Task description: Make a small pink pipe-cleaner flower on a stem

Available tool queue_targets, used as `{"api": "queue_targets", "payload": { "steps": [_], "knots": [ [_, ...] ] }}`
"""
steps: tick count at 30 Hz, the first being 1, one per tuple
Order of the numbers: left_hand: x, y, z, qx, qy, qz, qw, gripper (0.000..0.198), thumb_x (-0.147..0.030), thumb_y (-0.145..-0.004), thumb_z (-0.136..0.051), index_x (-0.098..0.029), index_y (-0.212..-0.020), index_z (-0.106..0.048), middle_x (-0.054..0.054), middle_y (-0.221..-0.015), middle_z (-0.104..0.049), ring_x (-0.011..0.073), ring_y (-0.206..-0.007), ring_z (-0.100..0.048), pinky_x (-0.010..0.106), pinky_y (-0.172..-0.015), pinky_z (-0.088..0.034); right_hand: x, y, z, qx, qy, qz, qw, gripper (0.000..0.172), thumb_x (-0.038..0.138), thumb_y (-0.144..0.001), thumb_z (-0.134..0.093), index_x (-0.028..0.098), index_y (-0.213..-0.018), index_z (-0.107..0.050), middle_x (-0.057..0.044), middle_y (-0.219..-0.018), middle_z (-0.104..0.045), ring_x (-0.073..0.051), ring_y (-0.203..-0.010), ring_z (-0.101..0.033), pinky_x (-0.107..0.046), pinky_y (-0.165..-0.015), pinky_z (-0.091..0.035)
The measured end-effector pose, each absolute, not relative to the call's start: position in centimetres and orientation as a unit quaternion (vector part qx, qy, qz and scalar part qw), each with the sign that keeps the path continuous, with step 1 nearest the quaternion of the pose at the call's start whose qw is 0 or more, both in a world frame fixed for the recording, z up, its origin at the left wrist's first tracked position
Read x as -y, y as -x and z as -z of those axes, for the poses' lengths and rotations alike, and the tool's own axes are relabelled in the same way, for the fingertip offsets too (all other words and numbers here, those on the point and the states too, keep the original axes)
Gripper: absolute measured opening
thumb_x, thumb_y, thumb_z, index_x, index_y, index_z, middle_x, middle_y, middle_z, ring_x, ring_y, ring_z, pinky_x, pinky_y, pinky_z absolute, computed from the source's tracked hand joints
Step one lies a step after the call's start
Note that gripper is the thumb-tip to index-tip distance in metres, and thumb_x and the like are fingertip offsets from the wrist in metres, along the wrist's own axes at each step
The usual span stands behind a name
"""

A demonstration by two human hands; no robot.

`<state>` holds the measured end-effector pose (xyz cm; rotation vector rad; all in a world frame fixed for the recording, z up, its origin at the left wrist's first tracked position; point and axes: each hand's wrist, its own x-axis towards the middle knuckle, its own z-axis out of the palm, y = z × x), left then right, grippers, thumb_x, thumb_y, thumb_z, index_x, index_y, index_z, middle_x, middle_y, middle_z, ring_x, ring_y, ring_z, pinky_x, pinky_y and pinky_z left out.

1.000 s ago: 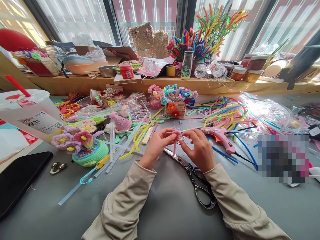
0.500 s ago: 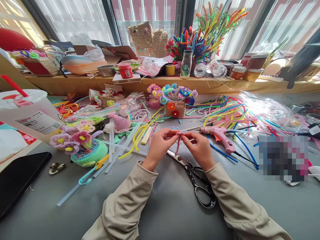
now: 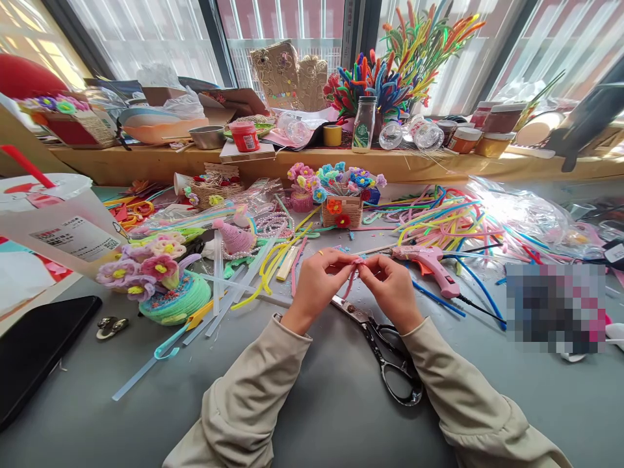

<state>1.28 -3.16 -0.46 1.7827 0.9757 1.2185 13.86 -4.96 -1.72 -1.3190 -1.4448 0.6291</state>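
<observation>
Between my fingertips I hold a pink pipe cleaner (image 3: pixel 350 284), bunched at its top with a tail hanging down. My left hand (image 3: pixel 319 283) pinches it from one side, thumb and forefinger pressed together. From the other side my right hand (image 3: pixel 390 289) grips the same bunched part; the fingers hide most of its shape. Beneath the hands lie black-handled scissors (image 3: pixel 375 344), flat on the grey table, blades pointing up toward the pipe cleaner. Just beyond my right hand rests a pink glue gun (image 3: pixel 433 263) with an orange trigger.
Left of my hands are clear glue sticks (image 3: pixel 242 290), a green pot with fuzzy flowers (image 3: pixel 170 299), a drink cup (image 3: pixel 58 221) and a black phone (image 3: pixel 43 354). A flower basket (image 3: pixel 341 211) stands behind. Loose pipe cleaners (image 3: pixel 448 218) pile up at the right.
Both hands have shifted slightly to the right with the pink pipe cleaner, and their fingertips have drawn closer together around it. The scissors and glue gun stay put.
</observation>
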Motion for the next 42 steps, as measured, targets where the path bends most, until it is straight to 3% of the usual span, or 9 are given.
{"api": "queue_targets", "payload": {
  "steps": [18, 26, 36, 42],
  "knots": [
    [2.93, -1.17, 0.75, -0.408, -0.632, -0.482, 0.449, 0.025, -0.032, -0.065, -0.055, -0.013, -0.080, -0.062, 0.008, -0.082, -0.063, 0.0159, -0.075, -0.059, 0.027, -0.071, -0.046, 4.51, -13.73, 2.05, 0.629, 0.521, -0.280, 0.504, 0.020, 0.031, -0.074, -0.045, 0.014, -0.077, -0.055, -0.004, -0.071, -0.059, -0.012, -0.061, -0.053, -0.023, -0.056, -0.042],
    [2.78, -1.33, 1.08, -0.401, -0.578, -0.497, 0.508, 0.027, -0.033, -0.064, -0.056, -0.012, -0.081, -0.061, 0.008, -0.083, -0.064, 0.0168, -0.077, -0.058, 0.028, -0.072, -0.045, 4.43, -13.49, 2.38, 0.679, 0.521, -0.200, 0.477, 0.021, 0.027, -0.078, -0.040, 0.016, -0.076, -0.057, -0.004, -0.072, -0.061, -0.013, -0.063, -0.053, -0.023, -0.055, -0.041],
    [3.10, -1.51, 1.03, -0.417, -0.582, -0.506, 0.481, 0.025, -0.030, -0.066, -0.056, -0.012, -0.082, -0.061, 0.008, -0.084, -0.064, 0.0157, -0.077, -0.058, 0.027, -0.072, -0.045, 4.66, -13.67, 2.05, 0.674, 0.522, -0.205, 0.481, 0.022, 0.027, -0.077, -0.040, 0.014, -0.075, -0.057, -0.003, -0.070, -0.058, -0.011, -0.060, -0.050, -0.020, -0.050, -0.038],
    [3.58, -1.95, 0.88, -0.431, -0.632, -0.505, 0.399, 0.019, -0.026, -0.069, -0.052, -0.013, -0.081, -0.061, 0.007, -0.082, -0.062, 0.0147, -0.076, -0.058, 0.027, -0.072, -0.045, 4.72, -13.57, 1.81, 0.652, 0.540, -0.235, 0.479, 0.019, 0.026, -0.074, -0.042, 0.014, -0.067, -0.055, -0.001, -0.061, -0.054, -0.011, -0.055, -0.046, -0.020, -0.050, -0.036]
  ]
}}
